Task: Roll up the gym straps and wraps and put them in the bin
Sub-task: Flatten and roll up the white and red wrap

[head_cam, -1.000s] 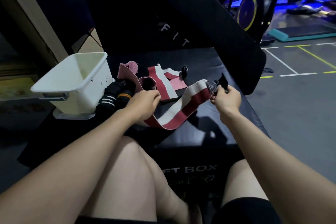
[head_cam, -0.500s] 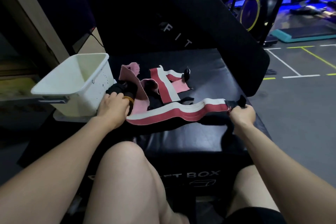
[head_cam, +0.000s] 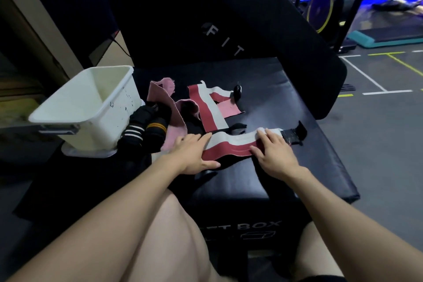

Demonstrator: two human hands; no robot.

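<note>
I have both hands flat, fingers straight, pressing the red-and-white wrap [head_cam: 231, 144], its long axis running from left hand [head_cam: 194, 153] to right hand [head_cam: 272, 151], black end tab nearest my right, bin [head_cam: 75, 119] beyond my left.

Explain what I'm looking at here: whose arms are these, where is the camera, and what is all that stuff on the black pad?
No machine here: a person wears a camera on the head, looking down at their own bare arms and knees. Both hands lie flat on a red and white wrap spread on a black padded box: the left hand at one end, the right hand near its black tab. Neither grips it. Behind lie a pink strap, another red and white wrap and dark rolled wraps. The white bin stands at the left.
</note>
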